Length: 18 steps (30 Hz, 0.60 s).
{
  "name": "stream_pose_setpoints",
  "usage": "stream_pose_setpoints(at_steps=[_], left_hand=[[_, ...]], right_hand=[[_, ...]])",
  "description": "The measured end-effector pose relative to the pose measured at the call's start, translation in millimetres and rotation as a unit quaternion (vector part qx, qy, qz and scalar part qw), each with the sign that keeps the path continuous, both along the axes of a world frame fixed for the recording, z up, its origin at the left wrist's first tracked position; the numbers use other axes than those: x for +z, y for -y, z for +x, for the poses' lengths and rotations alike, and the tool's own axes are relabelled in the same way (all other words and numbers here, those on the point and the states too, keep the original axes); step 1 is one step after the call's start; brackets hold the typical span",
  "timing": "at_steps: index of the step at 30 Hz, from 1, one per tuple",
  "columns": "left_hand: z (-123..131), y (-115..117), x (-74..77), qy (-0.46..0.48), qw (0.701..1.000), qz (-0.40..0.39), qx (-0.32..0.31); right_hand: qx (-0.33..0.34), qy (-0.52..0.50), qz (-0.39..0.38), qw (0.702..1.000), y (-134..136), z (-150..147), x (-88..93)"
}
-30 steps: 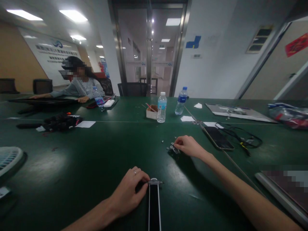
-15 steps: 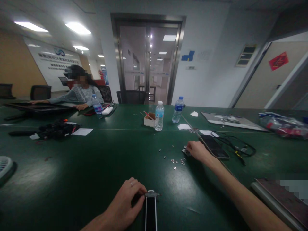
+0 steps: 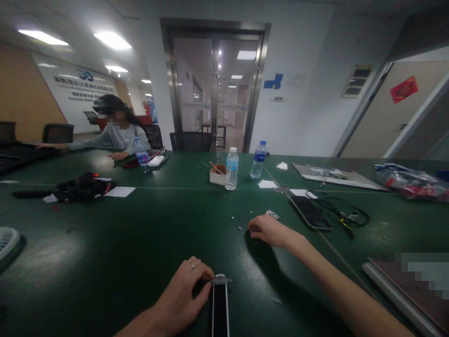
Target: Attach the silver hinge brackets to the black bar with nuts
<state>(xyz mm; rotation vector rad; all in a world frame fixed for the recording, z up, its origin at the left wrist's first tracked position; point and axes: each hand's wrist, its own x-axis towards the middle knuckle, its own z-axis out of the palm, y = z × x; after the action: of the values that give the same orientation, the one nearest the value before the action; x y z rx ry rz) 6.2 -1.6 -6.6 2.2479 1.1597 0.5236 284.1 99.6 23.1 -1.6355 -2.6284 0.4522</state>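
Left hand (image 3: 187, 288): low on the green table (image 3: 157, 224), thumb and index finger pinched on the left end of a small grey metal piece (image 3: 220, 281). We note that this piece lies crosswise at the far end of a long black strip with pale edges (image 3: 220, 309). The strip runs toward us, just right of the left hand and out of the bottom of the view.

Right hand (image 3: 268, 230): farther out, beyond the strip's end and to its right, well apart from the left hand. Fingers curl down and bunch together at the tabletop. We cannot tell whether anything is gripped between them; the fingertips are turned partly away and in shadow.

Small parts lie about the right hand. We count one ring (image 3: 240, 228) just left of its fingertips, a little pale piece (image 3: 233, 218) farther left and beyond, and another ring (image 3: 251, 211) beyond the fingers. A faint ring sits in the shadow just on our side of the fingertips. A cluster of metal pieces (image 3: 272, 215) lies right behind the back of the hand.

To the right of the cluster, a dark phone (image 3: 310, 213) lies flat. Beyond the loose parts, a clear bottle (image 3: 231, 171) stands upright beside a small open box (image 3: 218, 175).
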Motion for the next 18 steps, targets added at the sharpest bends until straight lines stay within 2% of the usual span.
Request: stream_pose_setpoints(at_steps=[5,11,18], left_hand=[[-0.5,0.4,-1.8,-0.009,1.0,-0.01,0.006],[-2.6,0.0,-0.5,-0.002,1.0,-0.022,-0.002],[-3.8,-2.1,-2.7,-0.005,1.0,-0.02,-0.007]], right_hand=[[-0.025,-0.003,0.011,1.0,-2.7,-2.6,-6.6],[-0.044,-0.007,-0.006,0.999,-1.2,-2.1,-2.6],[-0.027,-0.018,0.006,0.999,-2.4,2.7,-5.5]])
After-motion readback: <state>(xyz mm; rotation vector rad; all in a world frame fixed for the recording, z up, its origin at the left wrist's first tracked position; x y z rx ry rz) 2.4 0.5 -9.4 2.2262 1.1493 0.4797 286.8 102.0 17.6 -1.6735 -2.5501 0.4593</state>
